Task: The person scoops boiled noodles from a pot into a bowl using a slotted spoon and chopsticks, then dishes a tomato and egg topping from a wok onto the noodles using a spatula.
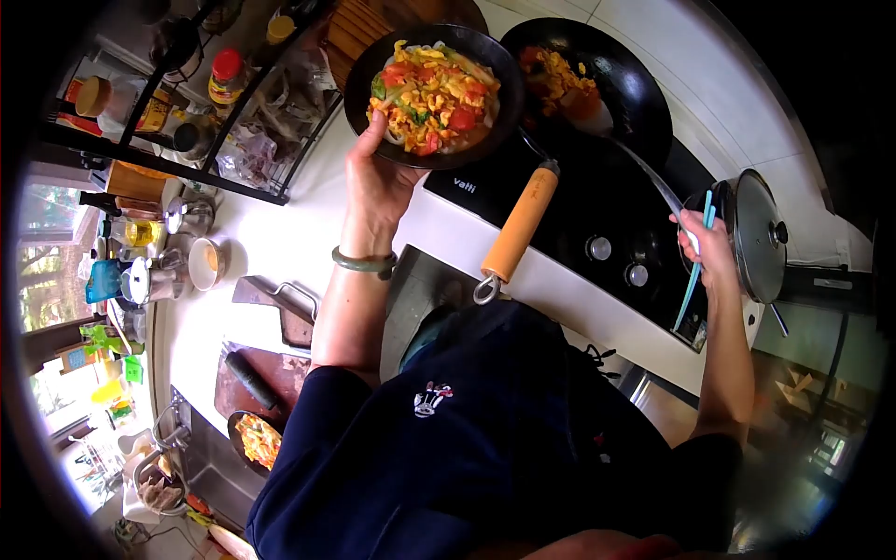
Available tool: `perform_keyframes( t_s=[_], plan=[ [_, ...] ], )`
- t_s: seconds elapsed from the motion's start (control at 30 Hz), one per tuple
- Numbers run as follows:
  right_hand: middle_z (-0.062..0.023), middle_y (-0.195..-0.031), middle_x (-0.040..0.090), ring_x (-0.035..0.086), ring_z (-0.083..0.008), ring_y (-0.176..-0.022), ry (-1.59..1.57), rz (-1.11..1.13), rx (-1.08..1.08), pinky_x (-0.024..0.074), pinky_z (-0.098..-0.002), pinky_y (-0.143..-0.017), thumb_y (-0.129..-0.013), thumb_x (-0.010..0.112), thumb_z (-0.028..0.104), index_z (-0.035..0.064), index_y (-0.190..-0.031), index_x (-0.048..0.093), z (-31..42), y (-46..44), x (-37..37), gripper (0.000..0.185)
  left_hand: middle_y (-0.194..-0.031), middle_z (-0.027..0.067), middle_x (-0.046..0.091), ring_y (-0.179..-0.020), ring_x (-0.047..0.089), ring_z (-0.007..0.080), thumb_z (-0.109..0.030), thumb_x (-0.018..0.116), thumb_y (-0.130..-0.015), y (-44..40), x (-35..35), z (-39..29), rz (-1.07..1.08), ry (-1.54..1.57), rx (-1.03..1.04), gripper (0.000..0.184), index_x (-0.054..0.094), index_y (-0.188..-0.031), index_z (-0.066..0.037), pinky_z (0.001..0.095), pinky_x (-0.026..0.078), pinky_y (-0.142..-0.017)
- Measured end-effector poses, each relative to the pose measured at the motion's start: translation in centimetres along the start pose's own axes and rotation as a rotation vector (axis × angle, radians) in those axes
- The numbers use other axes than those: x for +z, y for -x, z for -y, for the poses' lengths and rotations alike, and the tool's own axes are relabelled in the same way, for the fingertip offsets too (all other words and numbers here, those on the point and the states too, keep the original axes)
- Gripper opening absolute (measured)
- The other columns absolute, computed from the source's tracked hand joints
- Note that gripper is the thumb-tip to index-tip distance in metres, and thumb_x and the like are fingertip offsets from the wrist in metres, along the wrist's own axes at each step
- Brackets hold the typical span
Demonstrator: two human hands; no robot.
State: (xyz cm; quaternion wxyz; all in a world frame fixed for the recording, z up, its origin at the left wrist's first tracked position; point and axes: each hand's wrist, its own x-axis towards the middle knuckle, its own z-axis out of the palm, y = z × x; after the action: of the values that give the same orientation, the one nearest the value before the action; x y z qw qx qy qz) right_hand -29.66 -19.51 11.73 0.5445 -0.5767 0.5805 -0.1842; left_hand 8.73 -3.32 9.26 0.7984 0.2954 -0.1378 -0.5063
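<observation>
My left hand [381, 173] grips the rim of a dark bowl [509, 89], thumb on the edge. Noodles topped with egg and tomato [439, 98] fill the bowl, which hovers beside the wok. My right hand [709, 245] is closed around the long handle of a metal spatula [653, 175] and also around a pair of light-blue chopsticks [693, 280]. The spatula's head rests in the black wok [644, 89], among leftover egg and tomato [560, 79]. The wok's wooden handle [521, 224] points toward my body.
The wok sits on a black gas stove [560, 210] with knobs. A lidded pot [758, 233] stands to the right. At left are a rack of jars [224, 79], a cleaver [266, 297], a cutting board [280, 373] and another dish of food [257, 439] by the sink [210, 481].
</observation>
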Motion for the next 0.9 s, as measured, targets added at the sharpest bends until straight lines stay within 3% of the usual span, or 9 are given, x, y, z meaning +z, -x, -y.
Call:
perform_keyframes(
  t_s=[0.23,0.37,0.77,0.9],
  plan=[
    [0.0012,-0.051,0.045,0.034,-0.0036,-0.038,-0.045,-0.054,-0.028,0.0229,-0.0177,-0.035,-0.082,0.055,0.025,-0.0013,-0.091,0.060,-0.4,1.7,-0.7,0.029,-0.121,0.0195,0.042,-0.107,0.048,0.0340,-0.034,0.045,-0.086,0.3,0.2,0.2,-0.013,-0.005,-0.005,0.053,0.032,-0.124,0.000,0.0489,0.044,-0.086],
    [0.0014,-0.050,0.045,0.034,-0.0035,-0.038,-0.026,-0.056,-0.065,0.0224,-0.0174,-0.036,-0.082,0.055,0.025,-0.0012,-0.090,0.060,0.6,2.9,-1.0,0.028,-0.119,0.0185,0.046,-0.104,0.051,0.0312,-0.033,0.047,-0.086,0.3,0.5,0.6,-0.021,0.004,-0.009,0.052,0.036,-0.121,0.002,0.0444,0.046,-0.083],
    [-0.0001,-0.049,0.045,0.033,-0.0035,-0.035,-0.009,0.008,-0.230,0.0209,-0.0167,-0.034,-0.083,0.053,0.020,-0.0044,-0.091,0.058,8.7,8.8,-1.7,0.026,-0.121,0.0173,0.045,-0.108,0.049,0.0273,-0.038,0.048,-0.084,0.5,0.1,0.8,-0.038,-0.067,-0.067,0.058,0.034,-0.124,0.001,0.0412,0.044,-0.087],
    [-0.0002,-0.050,0.046,0.035,-0.0046,-0.037,0.137,0.055,-0.301,0.0232,-0.0179,-0.036,-0.082,0.054,0.018,-0.0045,-0.090,0.058,11.6,10.7,0.2,0.024,-0.121,0.0159,0.045,-0.108,0.048,0.0264,-0.038,0.047,-0.084,0.4,-0.2,0.9,-0.038,-0.057,-0.070,0.057,0.034,-0.125,0.000,0.0423,0.042,-0.088]
  ],
)
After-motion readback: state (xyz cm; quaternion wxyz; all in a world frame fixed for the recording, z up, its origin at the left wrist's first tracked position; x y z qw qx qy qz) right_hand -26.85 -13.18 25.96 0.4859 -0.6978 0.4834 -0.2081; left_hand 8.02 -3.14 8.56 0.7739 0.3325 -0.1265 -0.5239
